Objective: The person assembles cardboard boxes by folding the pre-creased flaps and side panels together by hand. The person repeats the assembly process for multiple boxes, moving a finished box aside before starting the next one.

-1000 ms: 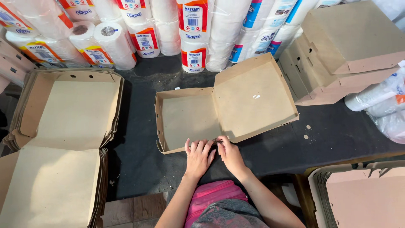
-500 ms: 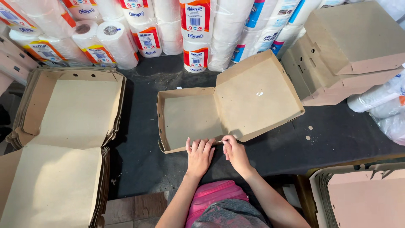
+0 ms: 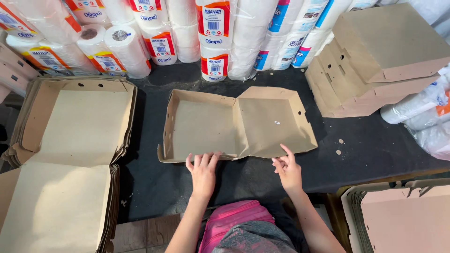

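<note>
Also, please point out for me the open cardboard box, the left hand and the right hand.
open cardboard box (image 3: 201,124), head view, on the flat floor of its left half.
left hand (image 3: 203,171), head view, on the back of the hand.
right hand (image 3: 288,169), head view, on the back of the hand.

Dark table (image 3: 375,145) under cardboard boxes (image 3: 234,124), paper rolls (image 3: 126,47)

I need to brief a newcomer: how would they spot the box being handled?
On the black table, before the paper rolls, lies an open brown cardboard clamshell box. Unlike nearby stacks, it lies single, both hands at its near edge.
</note>
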